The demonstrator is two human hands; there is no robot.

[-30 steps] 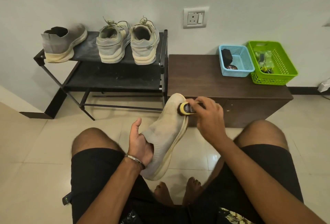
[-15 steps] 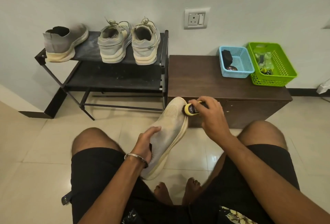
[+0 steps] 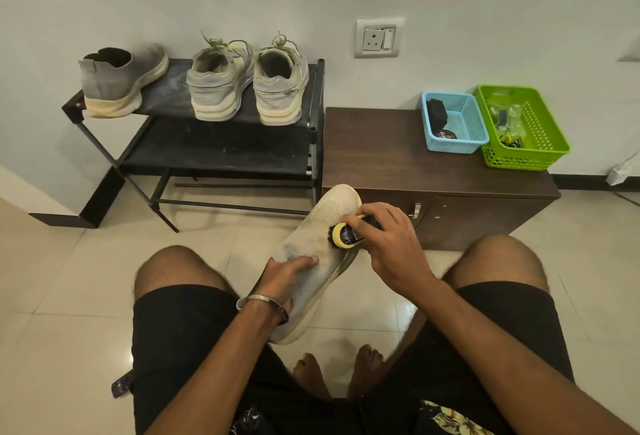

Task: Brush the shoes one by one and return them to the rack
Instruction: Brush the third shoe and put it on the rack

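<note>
Seated above a tiled floor (image 3: 86,296), a person holds a pale knit shoe (image 3: 313,263) between the knees, its toe pointing away toward a low brown cabinet (image 3: 398,157). The left hand (image 3: 285,277) grips the shoe near its opening, fingers curled over the upper, a metal bracelet (image 3: 266,301) at the wrist. The right hand (image 3: 384,244) is closed round a yellow-and-black brush (image 3: 346,234), whose dark bristles touch the upper just behind the toe.

Behind, a black rack (image 3: 221,143) stands against the wall, just beside the cabinet. On its top shelf sit a grey slip-on shoe (image 3: 121,83) at the left and a pair of laced sneakers (image 3: 247,83) at the right, heels facing the camera. On the cabinet's far right end a blue basket (image 3: 464,136) and a green basket (image 3: 530,154) stand side by side, touching, each holding small items too unclear to name. A wall socket (image 3: 379,38) is mounted above the cabinet.
</note>
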